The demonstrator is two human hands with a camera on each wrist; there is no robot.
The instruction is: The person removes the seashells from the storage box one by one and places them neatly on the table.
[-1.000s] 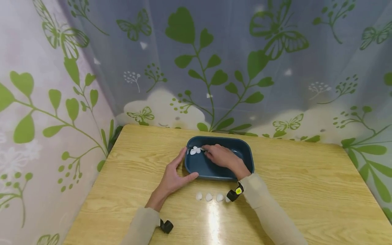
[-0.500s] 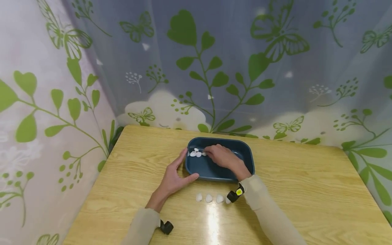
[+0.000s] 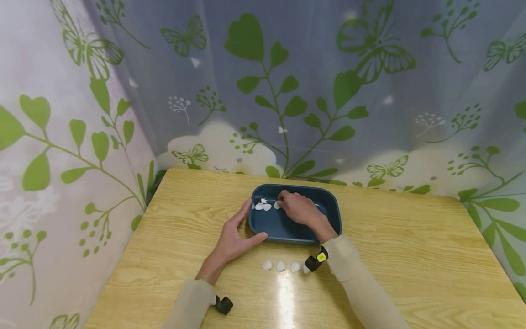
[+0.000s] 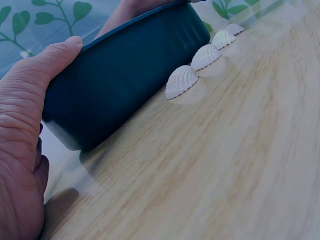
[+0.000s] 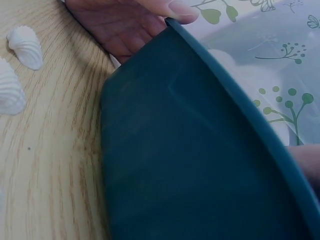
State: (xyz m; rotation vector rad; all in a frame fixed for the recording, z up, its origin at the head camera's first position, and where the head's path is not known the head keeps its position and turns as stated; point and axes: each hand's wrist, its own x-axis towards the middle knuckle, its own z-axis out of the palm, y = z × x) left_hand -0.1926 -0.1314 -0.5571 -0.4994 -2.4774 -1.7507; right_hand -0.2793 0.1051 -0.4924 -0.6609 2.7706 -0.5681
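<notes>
A dark blue plastic basin (image 3: 293,240) sits on the table. My left hand (image 3: 230,240) holds its left end, thumb at the near rim and index finger along the left side. The thumb lies on the rim in the left wrist view. Inside the basin, my right hand (image 3: 302,211) pinches a white seashell (image 3: 277,206) with curled fingertips. Several white shells (image 3: 260,206) lie clustered at the basin's left end. In the right wrist view the basin's wall (image 5: 160,145) hides the right fingertips.
Several ridged white shells (image 3: 281,266) stand in a row on the wooden table (image 3: 164,237), in front of the basin. The rightmost is partly covered by the right wrist's camera (image 3: 313,263). A patterned curtain (image 3: 296,91) hangs behind the table.
My right hand has drawn slightly right, away from the shell cluster, with one shell at its fingertips. The shells in the basin have spread apart. The left hand keeps its place.
</notes>
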